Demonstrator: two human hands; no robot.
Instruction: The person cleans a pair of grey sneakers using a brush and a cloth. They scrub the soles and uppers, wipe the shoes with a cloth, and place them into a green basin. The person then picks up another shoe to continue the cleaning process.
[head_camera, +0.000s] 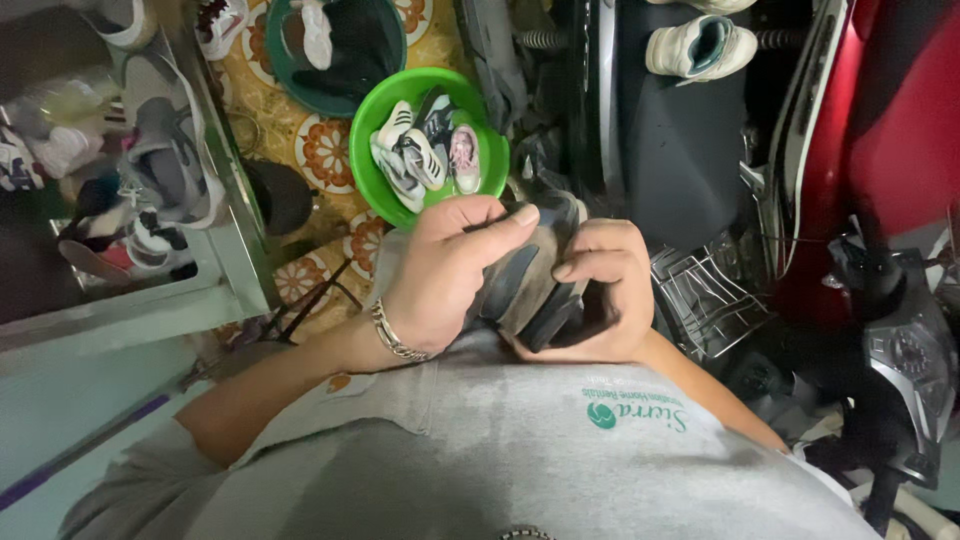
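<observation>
A dark grey and black shoe (528, 285) is held close to my chest with both hands. My left hand (450, 275), with a metal bracelet at the wrist, grips its top and pinches something thin and dark between thumb and finger; I cannot tell what it is. Cupped around the shoe's right side is my right hand (605, 290), fingers curled over its edge. Most of the shoe is hidden by my fingers.
A bright green basin (375, 120) with several small shoes sits on the patterned floor just beyond my hands, a dark green basin (385, 75) behind it. A shelf of shoes (150, 160) stands left. A red scooter (880, 150) with a white shoe (700, 48) on its footboard fills the right.
</observation>
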